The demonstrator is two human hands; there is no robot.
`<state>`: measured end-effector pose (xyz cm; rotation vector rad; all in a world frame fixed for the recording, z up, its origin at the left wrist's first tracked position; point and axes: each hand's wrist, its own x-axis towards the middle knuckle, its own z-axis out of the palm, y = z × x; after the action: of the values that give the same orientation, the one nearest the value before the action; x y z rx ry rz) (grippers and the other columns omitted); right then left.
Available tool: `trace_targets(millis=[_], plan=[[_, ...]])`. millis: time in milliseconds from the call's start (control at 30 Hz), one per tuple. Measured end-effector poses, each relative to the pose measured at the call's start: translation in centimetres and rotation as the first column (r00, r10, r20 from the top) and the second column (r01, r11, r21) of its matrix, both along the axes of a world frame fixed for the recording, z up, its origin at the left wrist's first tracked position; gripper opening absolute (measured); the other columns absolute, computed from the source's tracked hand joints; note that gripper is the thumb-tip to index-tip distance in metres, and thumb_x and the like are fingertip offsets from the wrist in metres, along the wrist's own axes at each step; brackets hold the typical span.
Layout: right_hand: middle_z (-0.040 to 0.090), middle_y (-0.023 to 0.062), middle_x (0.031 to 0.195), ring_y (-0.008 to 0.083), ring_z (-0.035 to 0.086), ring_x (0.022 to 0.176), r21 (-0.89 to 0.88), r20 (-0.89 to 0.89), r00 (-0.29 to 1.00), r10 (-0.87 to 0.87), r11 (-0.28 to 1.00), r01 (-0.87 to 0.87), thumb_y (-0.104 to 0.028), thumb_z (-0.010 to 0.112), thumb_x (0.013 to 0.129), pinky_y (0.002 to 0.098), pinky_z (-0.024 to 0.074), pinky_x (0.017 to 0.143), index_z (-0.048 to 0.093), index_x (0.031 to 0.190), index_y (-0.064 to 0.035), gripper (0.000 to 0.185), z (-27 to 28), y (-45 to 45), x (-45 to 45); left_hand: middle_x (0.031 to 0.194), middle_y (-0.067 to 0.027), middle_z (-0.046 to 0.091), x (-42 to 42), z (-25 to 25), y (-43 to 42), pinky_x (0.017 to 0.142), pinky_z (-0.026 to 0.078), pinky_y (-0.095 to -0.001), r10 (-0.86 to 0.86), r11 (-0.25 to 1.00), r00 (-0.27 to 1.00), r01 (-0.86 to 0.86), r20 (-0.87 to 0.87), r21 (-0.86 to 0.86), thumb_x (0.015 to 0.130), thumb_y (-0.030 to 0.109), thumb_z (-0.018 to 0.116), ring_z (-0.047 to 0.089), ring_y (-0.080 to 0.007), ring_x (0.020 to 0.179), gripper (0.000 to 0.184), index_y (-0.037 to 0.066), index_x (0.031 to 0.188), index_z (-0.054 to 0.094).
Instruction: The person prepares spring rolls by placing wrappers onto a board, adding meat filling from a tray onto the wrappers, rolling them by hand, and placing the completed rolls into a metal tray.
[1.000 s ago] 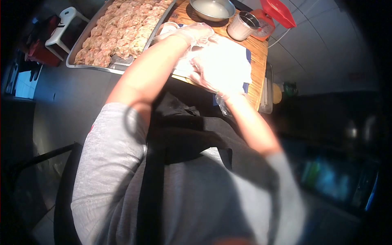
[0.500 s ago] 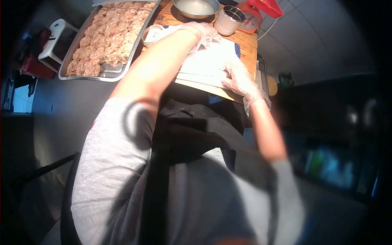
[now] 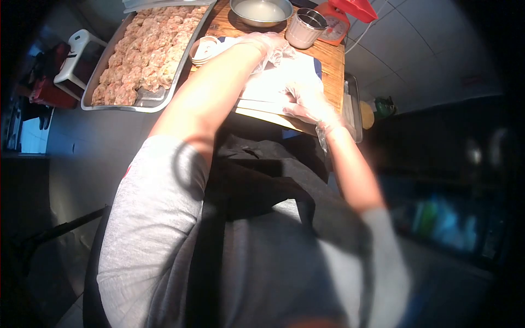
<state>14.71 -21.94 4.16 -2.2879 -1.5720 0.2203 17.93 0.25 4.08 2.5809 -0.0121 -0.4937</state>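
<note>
A bright white flat surface (image 3: 257, 87), possibly a board or sheets, lies in front of me; glare hides its details. At its far side is my left hand (image 3: 269, 46) in a clear plastic glove, its fingers washed out by glare. My right hand (image 3: 309, 104), gloved likewise, rests over the near right part, with thumb and fingers apart around a small gap. Beside my left forearm is a pale round stack (image 3: 202, 50). Just beyond the left hand stand a metal canister (image 3: 305, 33) and a metal bowl of whitish liquid (image 3: 262, 11).
A large metal tray (image 3: 127, 107) of raw minced-meat portions (image 3: 147, 49) stands on the left. A red scale (image 3: 334, 24) is at the back of the wooden table (image 3: 332, 63). Right of it are a narrow tray (image 3: 354, 104) and tiled wall. A white stool (image 3: 76, 54) stands far left.
My right hand has shifted slightly left along the near side of the white surface. My left hand stays in about the same place. The view has moved slightly.
</note>
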Motion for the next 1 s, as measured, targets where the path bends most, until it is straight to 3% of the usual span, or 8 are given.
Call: trace_targets(millis=[33, 133, 333, 467, 733, 767, 867, 1000], plan=[[0.061, 0.0094, 0.087, 0.0283, 0.058, 0.081, -0.036, -0.058, 0.998, -0.023, 0.999, 0.021, -0.023, 0.074, 0.072, 0.0405, 0.0455, 0.080, 0.063, 0.097, -0.0065, 0.032, 0.5, 0.4, -0.4, 0.125, -0.0083, 0.064, 0.0, 0.3, -0.2, 0.096, 0.048, -0.0378, 0.024, 1.000, 1.000, -0.024, -0.015, -0.008, 0.072, 0.001, 0.070, 0.061, -0.0264, 0.114, 0.071, 0.026, 0.136, 0.056], [0.062, 0.0127, 0.084, 0.0302, 0.060, 0.080, 0.040, 0.270, 0.963, 0.003, 0.999, -0.014, -0.027, 0.067, 0.078, 0.0433, 0.0460, 0.075, 0.064, 0.088, -0.0081, 0.022, -0.1, 1.6, -1.9, 0.126, -0.0085, 0.064, 0.1, 0.0, -0.1, 0.096, 0.048, -0.0371, 0.040, 0.999, 0.998, -0.040, -0.039, -0.010, 0.071, 0.001, 0.070, 0.061, -0.0269, 0.114, 0.072, 0.025, 0.137, 0.055], [0.064, 0.0077, 0.089, 0.0260, 0.061, 0.085, -0.094, 0.175, 0.984, 0.031, 0.995, -0.015, -0.034, 0.069, 0.076, 0.0417, 0.0460, 0.080, 0.066, 0.092, -0.0125, 0.027, 0.0, 2.3, -1.7, 0.129, -0.0079, 0.063, 0.0, -0.2, 0.1, 0.097, 0.048, -0.0352, -0.015, 1.000, 0.999, 0.015, 0.038, -0.003, 0.072, 0.000, 0.069, 0.061, -0.0266, 0.115, 0.073, 0.026, 0.139, 0.053], [0.065, 0.0069, 0.090, 0.0280, 0.061, 0.087, 0.073, 0.458, 0.889, -0.005, 0.997, -0.032, -0.032, 0.070, 0.077, 0.0421, 0.0468, 0.082, 0.065, 0.099, -0.0123, 0.030, -2.2, 3.5, -3.3, 0.131, -0.0084, 0.062, -0.7, -0.2, 0.4, 0.099, 0.048, -0.0349, -0.081, 0.997, 0.991, 0.081, 0.108, 0.000, 0.073, -0.002, 0.066, 0.060, -0.0266, 0.115, 0.075, 0.027, 0.140, 0.052], [0.060, 0.0097, 0.122, 0.0229, 0.058, 0.111, 0.092, -0.186, 0.983, 0.004, 0.996, 0.014, -0.007, 0.070, 0.073, 0.0379, 0.0472, 0.095, 0.052, 0.136, -0.0094, 0.065, -0.3, -1.6, 0.9, 0.130, -0.0091, 0.062, -0.2, 0.4, -0.1, 0.099, 0.048, -0.0358, -0.069, 0.993, 0.997, 0.066, 0.028, 0.095, 0.074, -0.002, 0.065, 0.060, -0.0266, 0.114, 0.076, 0.031, 0.141, 0.050], [0.062, 0.0140, 0.110, 0.0268, 0.059, 0.100, 0.270, -0.279, 0.959, 0.047, 0.962, 0.032, -0.014, 0.070, 0.078, 0.0372, 0.0478, 0.093, 0.054, 0.133, -0.0033, 0.059, -0.8, -2.1, 0.8, 0.130, -0.0091, 0.062, -0.2, 0.4, 0.0, 0.099, 0.048, -0.0358, -0.071, 0.993, 0.997, 0.068, 0.022, 0.098, 0.074, -0.002, 0.065, 0.060, -0.0265, 0.114, 0.076, 0.031, 0.141, 0.050], [0.059, 0.0136, 0.116, 0.0236, 0.058, 0.105, 0.108, -0.260, 0.965, -0.013, 0.993, 0.042, -0.002, 0.065, 0.077, 0.0327, 0.0478, 0.095, 0.052, 0.134, -0.0024, 0.058, -0.8, -3.3, 1.4, 0.130, -0.0092, 0.062, -0.4, 0.4, -0.1, 0.099, 0.048, -0.0358, -0.079, 0.992, 0.997, 0.078, 0.005, 0.103, 0.075, -0.002, 0.065, 0.060, -0.0262, 0.114, 0.076, 0.032, 0.141, 0.050], [0.059, 0.0123, 0.113, 0.0219, 0.058, 0.102, 0.192, -0.312, 0.950, 0.019, 0.980, 0.043, 0.002, 0.062, 0.076, 0.0317, 0.0488, 0.093, 0.053, 0.133, -0.0013, 0.057, -0.3, -3.4, 1.3, 0.129, -0.0093, 0.062, -0.4, 0.6, -0.3, 0.099, 0.048, -0.0358, -0.052, 0.996, 0.999, 0.052, -0.003, 0.079, 0.075, -0.002, 0.066, 0.060, -0.0259, 0.114, 0.075, 0.033, 0.141, 0.050]])
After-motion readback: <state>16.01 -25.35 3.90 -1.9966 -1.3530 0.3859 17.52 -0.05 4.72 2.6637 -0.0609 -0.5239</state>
